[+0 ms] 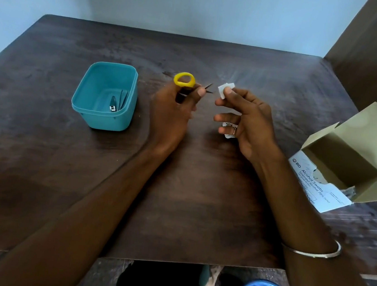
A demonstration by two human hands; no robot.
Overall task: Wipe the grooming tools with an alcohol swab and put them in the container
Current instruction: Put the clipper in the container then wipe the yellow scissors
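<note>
Yellow-handled scissors (191, 86) are sitting in my left hand (175, 108), fingers curled round the shank w/ blades pointing right & slightly parted, prob. so both edges are reachable for the swab. My right hand (244, 121) is pinching the white alcohol swab (224, 90) betw. thumb & forefinger, just beside the blade tips but not touching; lower fingers are also curling over what looks like the torn wrapper (229, 130), likely keeping it off the table (39, 148). I'm judging the wipe is about to begin or between passes. Teal container (85, 108) is waiting near my left hand, w/ a nail clipper (113, 107) & other tools already inside, so those look done. Swab box (346, 167) is lying open at right, within easy reach
</note>
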